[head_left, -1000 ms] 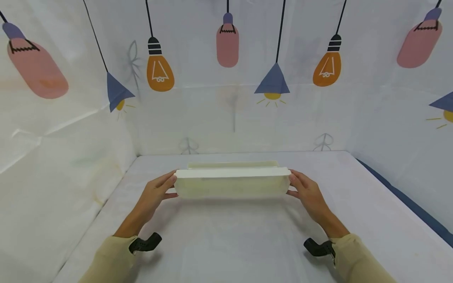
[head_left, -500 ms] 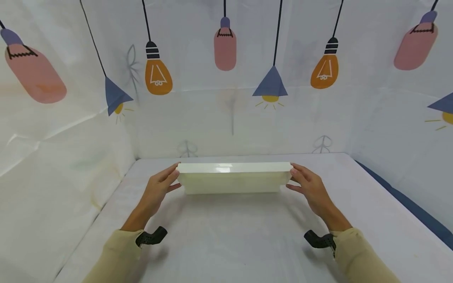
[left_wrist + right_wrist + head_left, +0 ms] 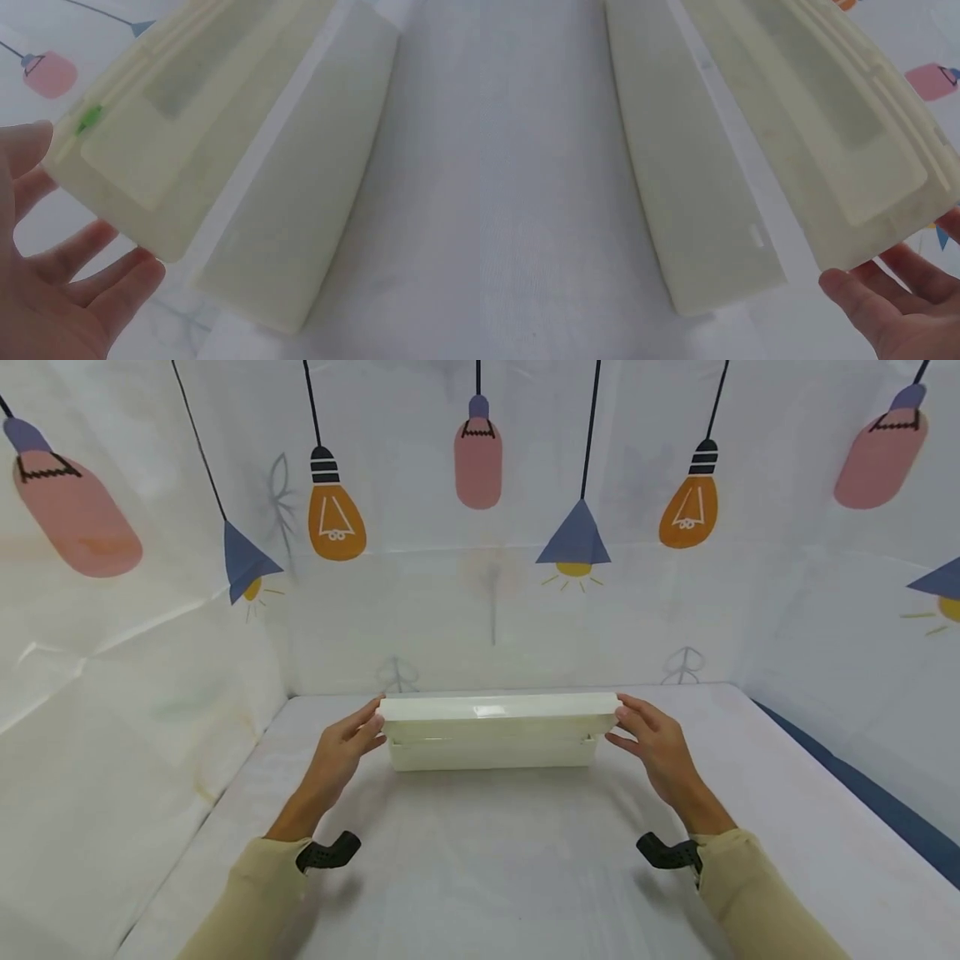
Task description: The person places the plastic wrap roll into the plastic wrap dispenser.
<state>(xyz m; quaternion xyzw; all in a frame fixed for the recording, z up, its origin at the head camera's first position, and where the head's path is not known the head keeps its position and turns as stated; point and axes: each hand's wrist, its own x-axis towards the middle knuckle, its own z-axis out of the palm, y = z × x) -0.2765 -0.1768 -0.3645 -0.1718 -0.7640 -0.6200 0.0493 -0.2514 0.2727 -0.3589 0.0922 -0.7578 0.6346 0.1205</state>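
Note:
A long cream plastic lid (image 3: 498,706) is held level at its two short ends, just above a matching cream box (image 3: 491,757) on the white table. My left hand (image 3: 341,752) grips the lid's left end, with its fingers along the edge in the left wrist view. At the other end my right hand (image 3: 654,756) holds the lid between thumb and fingers. Both wrist views show the lid's recessed underside and a gap between it and the box wall (image 3: 682,172). A small green piece (image 3: 90,118) shows on the lid near my left hand. The box's inside is hidden.
A white cloth covers the table (image 3: 487,860). White sheets printed with lamps and bulbs (image 3: 337,518) hang behind and at both sides. A dark blue strip (image 3: 862,789) runs along the right edge. Black wrist mounts (image 3: 328,852) sit on both sleeves.
Both hands have raised the lid and moved it away from me. It hid most of the box earlier; now the box's front wall shows below it. The lid's tilt has changed.

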